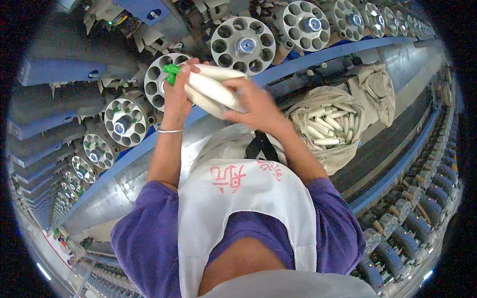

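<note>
Several white yarn bobbins (211, 90) with green tube ends lie bunched between my hands, in front of the machine row. My left hand (180, 88), a bangle at its wrist, is closed round them near the green ends. At the other end, my right hand (256, 105) has its fingers curled about the wound yarn; it is slightly blurred. Just behind my left hand is a round bobbin magazine (151, 77), partly covered by hand and bobbins. To its right, another round magazine (247, 45) shows open holes round a blue hub.
A cloth sack (328, 161) holding many bobbins (332, 123) stands to the right. A blue rail (338, 53) runs along the magazines. More magazines (124, 124) with green tips recede to the left. Another machine row (412, 218) lines the right side.
</note>
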Demonstrator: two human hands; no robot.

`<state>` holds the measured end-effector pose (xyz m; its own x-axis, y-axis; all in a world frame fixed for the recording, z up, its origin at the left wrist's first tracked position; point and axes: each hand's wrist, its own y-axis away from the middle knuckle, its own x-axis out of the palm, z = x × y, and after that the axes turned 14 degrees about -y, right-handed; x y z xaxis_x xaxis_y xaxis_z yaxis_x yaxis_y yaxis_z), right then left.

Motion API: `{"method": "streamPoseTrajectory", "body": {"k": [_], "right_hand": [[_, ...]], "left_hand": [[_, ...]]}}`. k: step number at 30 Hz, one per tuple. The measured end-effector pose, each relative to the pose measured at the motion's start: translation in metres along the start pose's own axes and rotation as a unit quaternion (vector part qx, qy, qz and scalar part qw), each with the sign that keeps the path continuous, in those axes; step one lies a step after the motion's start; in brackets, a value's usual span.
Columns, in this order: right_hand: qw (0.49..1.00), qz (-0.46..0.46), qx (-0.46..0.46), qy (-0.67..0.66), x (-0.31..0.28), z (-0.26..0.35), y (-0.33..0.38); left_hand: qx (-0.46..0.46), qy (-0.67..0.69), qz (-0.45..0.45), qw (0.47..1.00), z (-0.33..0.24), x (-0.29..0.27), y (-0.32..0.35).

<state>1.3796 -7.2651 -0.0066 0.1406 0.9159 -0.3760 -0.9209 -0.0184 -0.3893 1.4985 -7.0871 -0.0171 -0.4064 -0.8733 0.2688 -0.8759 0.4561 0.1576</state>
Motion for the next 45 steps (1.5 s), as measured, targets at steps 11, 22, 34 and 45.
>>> {"method": "streamPoseTrajectory", "body": {"k": [11,22,34,45], "right_hand": [[0.41,-0.233,0.398,-0.787,-0.107,-0.163,0.113],[0.967,-0.039,0.137,-0.214,-0.138,-0.158,0.061],[0.664,-0.419,0.383,-0.487,-0.308,-0.221,0.206],[0.818,0.082,0.158,-0.546,-0.101,-0.147,0.053]], "left_hand": [[0.017,0.079,-0.157,0.984,0.025,0.0,0.01],[0.005,0.087,-0.054,0.995,0.032,0.074,0.012],[0.008,0.003,-0.051,0.999,0.041,0.072,0.039],[0.034,-0.015,0.016,0.999,0.033,0.094,0.038]]}}
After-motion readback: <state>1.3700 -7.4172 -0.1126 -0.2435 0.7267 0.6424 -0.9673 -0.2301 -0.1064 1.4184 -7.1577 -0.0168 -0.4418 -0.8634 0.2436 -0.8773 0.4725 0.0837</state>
